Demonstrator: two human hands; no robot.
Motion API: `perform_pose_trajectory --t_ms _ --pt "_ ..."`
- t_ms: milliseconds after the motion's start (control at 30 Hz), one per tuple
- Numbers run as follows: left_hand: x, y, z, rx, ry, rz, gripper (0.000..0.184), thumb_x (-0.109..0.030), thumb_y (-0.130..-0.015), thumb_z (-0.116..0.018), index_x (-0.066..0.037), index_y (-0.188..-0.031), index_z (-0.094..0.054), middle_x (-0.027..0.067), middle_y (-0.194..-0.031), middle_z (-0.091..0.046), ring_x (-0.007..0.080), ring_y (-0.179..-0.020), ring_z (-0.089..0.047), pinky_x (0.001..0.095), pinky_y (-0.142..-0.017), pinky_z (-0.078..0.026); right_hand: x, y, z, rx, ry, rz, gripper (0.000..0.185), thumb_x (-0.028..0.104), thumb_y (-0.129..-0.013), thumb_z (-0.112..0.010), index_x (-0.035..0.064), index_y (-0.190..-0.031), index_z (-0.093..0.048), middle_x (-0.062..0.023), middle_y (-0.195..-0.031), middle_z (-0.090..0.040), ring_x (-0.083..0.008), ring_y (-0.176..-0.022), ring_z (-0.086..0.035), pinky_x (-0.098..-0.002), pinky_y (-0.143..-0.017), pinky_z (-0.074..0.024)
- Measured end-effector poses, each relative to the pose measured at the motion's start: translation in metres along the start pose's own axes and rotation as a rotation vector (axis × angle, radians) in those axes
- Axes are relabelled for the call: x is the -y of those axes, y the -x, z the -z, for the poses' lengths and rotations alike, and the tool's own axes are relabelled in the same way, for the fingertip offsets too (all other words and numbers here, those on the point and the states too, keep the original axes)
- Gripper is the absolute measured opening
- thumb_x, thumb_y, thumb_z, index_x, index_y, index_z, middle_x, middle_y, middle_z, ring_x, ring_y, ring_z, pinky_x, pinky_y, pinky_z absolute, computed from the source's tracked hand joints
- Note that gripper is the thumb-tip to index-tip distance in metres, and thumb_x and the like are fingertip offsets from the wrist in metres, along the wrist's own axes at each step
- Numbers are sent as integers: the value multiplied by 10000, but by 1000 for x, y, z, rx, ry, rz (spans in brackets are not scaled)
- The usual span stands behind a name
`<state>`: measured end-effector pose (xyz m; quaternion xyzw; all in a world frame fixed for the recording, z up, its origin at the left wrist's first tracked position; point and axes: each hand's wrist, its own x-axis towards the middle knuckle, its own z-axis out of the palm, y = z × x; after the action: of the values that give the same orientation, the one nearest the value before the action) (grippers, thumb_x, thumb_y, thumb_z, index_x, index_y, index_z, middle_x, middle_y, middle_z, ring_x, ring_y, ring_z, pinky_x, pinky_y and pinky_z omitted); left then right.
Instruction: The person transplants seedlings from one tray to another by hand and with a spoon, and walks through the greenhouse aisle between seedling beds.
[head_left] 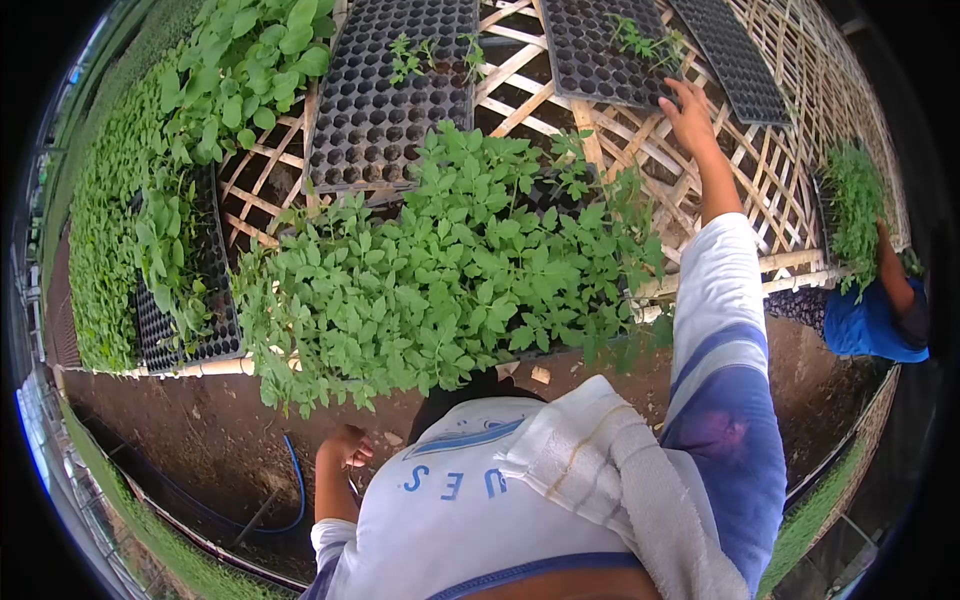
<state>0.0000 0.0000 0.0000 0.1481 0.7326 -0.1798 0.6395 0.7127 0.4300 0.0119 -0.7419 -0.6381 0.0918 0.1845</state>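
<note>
My right hand (690, 115) is stretched out to the far right, fingers apart and holding nothing. It is over the near right corner of a black seedling tray (585, 70), close to a few loose green seedlings (645, 42) on that tray. Low beside my body, my left hand (347, 445) has its fingers curled in; whether anything is inside them is hidden. Between the hands, a dense block of leafy seedlings (430, 270) stands in front of me, mostly covering its tray. Beyond it lies a black cell tray (385, 110) with small seedlings (408, 60) near its far end.
A woven bamboo-slat bench (770, 190) carries the trays. Broad-leaved seedlings (130, 200) fill the left side. At the far right, a person in a blue top (875, 320) reaches to another seedling clump (855, 215). A blue hose (298, 480) lies on the soil.
</note>
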Motion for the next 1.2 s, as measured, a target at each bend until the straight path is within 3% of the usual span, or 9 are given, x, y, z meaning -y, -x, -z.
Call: perform_pose_trajectory --t_ms 67,100,267,500,600,767,833,1033,1200 --pt "18 34 12 -18 118 -25 323 -257 -999 -427 -7 -1091 -609 170 -688 -679 162 -429 -492 294 -405 -396 -20 7 11 -15 -108 34 413 307 -946 -651 155 -1327 -609 -191 -1367 -498 -281 -1107 -635 -392 -948 -496" --pt "-8 4 28 -181 179 -260 311 -254 -995 -441 -8 -1079 -612 144 -695 -674 146 -437 -479 288 -403 -368 4 -9 40 -300 -258 190 390 303 -946 -648 126 -1294 -629 -180 -1270 -551 -248 -1001 -658 -368 -894 -507" --pt "91 11 23 -502 40 -432 276 -218 -963 -532 -10 -1117 -627 22 -723 -576 96 -573 -482 256 -468 -319 -19 167 56 -272 -777 0 392 242 -968 -633 18 -1287 -595 -116 -1222 -618 -170 -935 -675 -292 -792 -525" --pt "65 38 -70 -158 96 -430 270 -234 -980 -522 -1 -1041 -644 55 -766 -615 163 -585 -588 294 -523 -499 -25 413 12 -579 -1111 -595 247 71 -929 -638 58 -1147 -523 -21 -939 -583 -95 -698 -561 -225 -601 -461" --pt "41 42 -96 -191 -131 -486 295 -267 -989 -507 -9 -988 -649 59 -767 -634 169 -544 -582 310 -499 -498 9 463 -18 -360 -1071 -421 123 135 -928 -687 72 -999 -607 19 -844 -585 -60 -662 -514 -204 -592 -428" --pt "9 59 -123 -317 -469 -582 333 -303 -984 -517 0 -964 -653 78 -777 -650 163 -567 -584 315 -520 -478 141 471 -14 28 -452 438 198 18 -895 -623 57 -1068 -711 -63 -1236 -601 -243 -1060 -586 -327 -864 -480" --pt "2 68 -129 -398 -669 -741 325 -284 -954 -550 19 -905 -654 157 -755 -653 283 -698 -641 420 -680 -493 165 461 -30 123 -286 530 299 8 -887 -599 76 -1163 -691 -81 -1388 -531 -313 -1222 -497 -413 -965 -444" --pt "1 98 -139 -446 -695 -832 320 -305 -943 -560 -5 -929 -671 182 -825 -677 326 -815 -644 426 -780 -477 175 449 -48 158 -180 380 511 56 -897 -570 106 -1404 -523 -74 -1444 -498 -293 -1217 -500 -461 -980 -406" --pt "15 84 -142 -456 -530 -836 395 -364 -971 -551 12 -999 -668 151 -820 -665 279 -804 -631 396 -774 -479 173 451 -40 258 -280 194 617 203 -942 -646 100 -1498 -398 -244 -1350 -511 -378 -1364 -403 -503 -1104 -345"
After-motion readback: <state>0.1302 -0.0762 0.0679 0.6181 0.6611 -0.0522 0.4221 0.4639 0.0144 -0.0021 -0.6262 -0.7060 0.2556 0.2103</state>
